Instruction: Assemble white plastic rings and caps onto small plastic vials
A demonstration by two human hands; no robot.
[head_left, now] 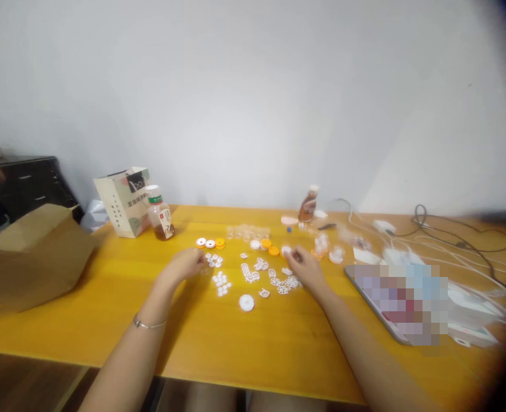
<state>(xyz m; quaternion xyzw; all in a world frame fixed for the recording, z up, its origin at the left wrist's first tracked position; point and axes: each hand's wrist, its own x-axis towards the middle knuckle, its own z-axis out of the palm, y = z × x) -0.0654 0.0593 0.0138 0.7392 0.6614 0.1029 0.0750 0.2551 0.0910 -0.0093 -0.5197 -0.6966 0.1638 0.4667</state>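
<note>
My left hand (187, 264) is over the left of the table with its fingers curled together. What they hold, if anything, is hidden. Just right of it lie small white pieces (213, 260), with a cluster of white round pieces (221, 281) nearer me. My right hand (303, 265) has its fingers bent and closed at the edge of a white round cap (285, 250). Several white openwork plastic pieces (283, 289) lie below that hand, and more openwork pieces (249, 273) lie between the hands. A white disc (246, 302) lies closest to me.
White and orange round caps (220, 243) stand in rows beyond my hands, with clear small cups (247, 233) behind. Farther out are a labelled bottle (162, 220), a paper gift bag (124, 206) and a brown bottle (308, 205). A tablet (377, 309) and cables (462, 243) occupy the right.
</note>
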